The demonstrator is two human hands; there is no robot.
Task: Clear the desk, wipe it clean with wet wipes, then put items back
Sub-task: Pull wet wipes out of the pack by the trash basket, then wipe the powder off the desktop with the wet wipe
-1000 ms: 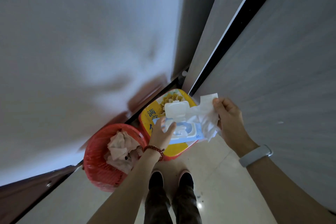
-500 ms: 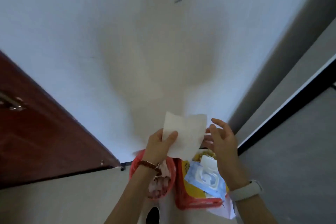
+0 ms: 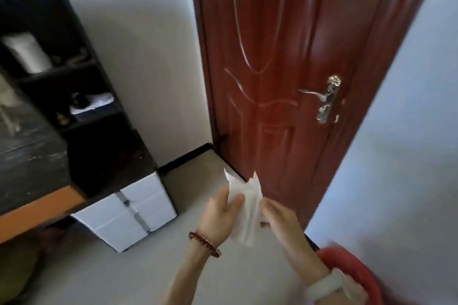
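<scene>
A white wet wipe [image 3: 244,208] is held up between both hands in front of the lower part of the red-brown door [image 3: 280,62]. The left hand [image 3: 219,215] is closed on the wipe's left edge, thumb pressed on its face; the right hand [image 3: 280,220] is pinched on its right edge. Left of the door, the dark table [image 3: 37,168] with its orange front edge is seen, a white drawer unit [image 3: 131,213] standing beneath it. Below and right of the door, a red basket [image 3: 352,270] is partly seen.
</scene>
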